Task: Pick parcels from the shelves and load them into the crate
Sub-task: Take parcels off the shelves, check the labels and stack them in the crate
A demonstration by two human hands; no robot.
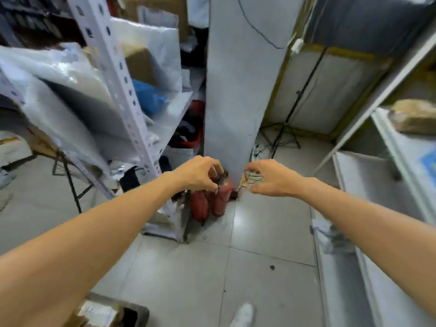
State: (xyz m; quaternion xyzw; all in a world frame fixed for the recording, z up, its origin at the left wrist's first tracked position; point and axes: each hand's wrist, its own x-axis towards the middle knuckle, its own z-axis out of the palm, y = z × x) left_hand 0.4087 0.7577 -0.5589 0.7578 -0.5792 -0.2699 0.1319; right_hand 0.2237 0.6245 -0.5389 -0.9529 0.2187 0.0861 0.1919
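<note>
Both my arms reach forward over the tiled floor. My left hand (198, 173) and my right hand (271, 178) hang in the air side by side, fingers loosely curled, holding nothing. On the left stands a white metal shelf rack (113, 67) crammed with white plastic parcels (59, 74), a blue bag (148, 97) and a brown box (139, 64). A brown wrapped parcel (415, 116) lies on the right-hand shelf (396, 147). The grey crate (139, 310) shows at the bottom left edge with parcels inside, below my left forearm.
A grey pillar (236, 79) rises straight ahead, with two red fire extinguishers (210, 201) at its foot. A black tripod (283, 131) stands behind it to the right. A crumpled white-grey bag (330, 234) lies on the low right shelf. A white shoe (243, 315) shows below.
</note>
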